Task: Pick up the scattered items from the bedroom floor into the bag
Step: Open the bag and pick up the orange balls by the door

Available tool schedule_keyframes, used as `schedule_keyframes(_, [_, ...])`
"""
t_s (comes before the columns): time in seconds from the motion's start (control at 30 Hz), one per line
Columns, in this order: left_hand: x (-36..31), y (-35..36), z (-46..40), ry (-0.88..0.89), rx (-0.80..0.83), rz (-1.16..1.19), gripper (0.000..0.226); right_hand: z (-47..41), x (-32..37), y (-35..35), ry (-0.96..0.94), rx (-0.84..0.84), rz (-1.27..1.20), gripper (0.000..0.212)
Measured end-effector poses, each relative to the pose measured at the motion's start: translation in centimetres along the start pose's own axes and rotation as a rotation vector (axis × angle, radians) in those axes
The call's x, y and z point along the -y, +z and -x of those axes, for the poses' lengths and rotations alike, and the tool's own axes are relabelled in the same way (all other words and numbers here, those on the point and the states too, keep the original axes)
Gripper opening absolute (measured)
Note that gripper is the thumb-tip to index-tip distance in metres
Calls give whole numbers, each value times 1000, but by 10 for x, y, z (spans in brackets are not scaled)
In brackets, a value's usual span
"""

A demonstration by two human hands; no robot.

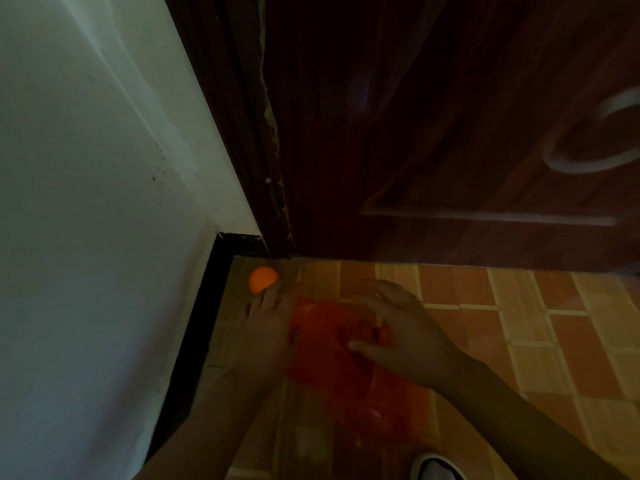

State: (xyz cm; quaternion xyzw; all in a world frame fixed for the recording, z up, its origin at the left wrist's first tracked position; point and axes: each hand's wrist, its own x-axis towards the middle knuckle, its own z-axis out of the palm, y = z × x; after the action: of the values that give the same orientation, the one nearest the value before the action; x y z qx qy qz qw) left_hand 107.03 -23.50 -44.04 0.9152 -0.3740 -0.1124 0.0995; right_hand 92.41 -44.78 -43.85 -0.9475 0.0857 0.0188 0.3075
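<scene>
A small orange ball point(262, 278) lies on the tiled floor in the corner between the wall and the door. My left hand point(268, 318) reaches toward it with fingers stretched out, the fingertips touching the ball's lower right edge. A red plastic bag point(332, 355) lies on the floor between my hands. My right hand point(398, 327) is over the bag's top with fingers curled on its rim and the thumb pressing the plastic. The scene is dim and blurred.
A white wall point(97, 202) with a black skirting board point(204, 323) closes the left side. A dark brown wooden door point(433, 133) stands straight ahead. Orange-brown floor tiles point(519, 323) extend to the right. A dark shoe with a white edge point(438, 467) shows at the bottom.
</scene>
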Motion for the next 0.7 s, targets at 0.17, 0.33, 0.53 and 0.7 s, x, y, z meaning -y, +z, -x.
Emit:
schedule_keyframes(0.17, [3, 4, 2, 37, -7, 38, 70, -10, -23, 47, -18, 298, 102, 98])
schedule_keyframes(0.33, [4, 5, 7, 280, -87, 41, 61, 1, -44, 64, 2, 290, 75, 83])
schedule_keyframes(0.53, [-20, 39, 7, 527, 88, -162, 40, 3, -43, 78, 57, 352, 36, 94])
schedule_keyframes(0.7, [-1, 67, 7, 252, 316, -212, 86, 7, -40, 79, 101, 313, -114, 103])
